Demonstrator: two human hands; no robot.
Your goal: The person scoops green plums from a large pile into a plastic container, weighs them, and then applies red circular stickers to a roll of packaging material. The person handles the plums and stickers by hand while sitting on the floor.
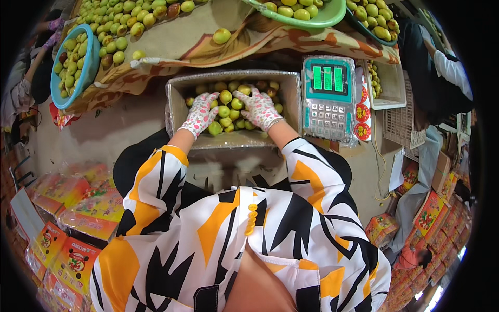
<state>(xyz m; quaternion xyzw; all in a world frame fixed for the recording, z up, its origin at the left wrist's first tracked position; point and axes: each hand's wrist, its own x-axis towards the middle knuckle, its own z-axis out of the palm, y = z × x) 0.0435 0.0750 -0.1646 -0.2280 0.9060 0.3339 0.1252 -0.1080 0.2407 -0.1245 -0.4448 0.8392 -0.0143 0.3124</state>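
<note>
Before me stands an open cardboard box (pixel 234 144) with a layer of green and brownish jujubes (pixel 224 112) in it. My left hand (pixel 200 114), in a white glove with a pink flower print, rests on the fruit at the box's left side, fingers apart. On the right side of the same fruit lies my right hand (pixel 259 107) in a matching glove, its fingers spread over the jujubes. Whether either palm covers a fruit is hidden. A digital scale display with keypad (pixel 329 97) stands just right of the box, its screen lit green.
Beyond the box, a cloth-covered table (pixel 171 46) bears loose jujubes, a blue basin (pixel 94 64) and a green basin (pixel 312 21). Printed cartons (pixel 91 210) in plastic lie at left. At right are a white crate (pixel 390 102), a cable (pixel 384 163) and stacked cartons. People are at both sides.
</note>
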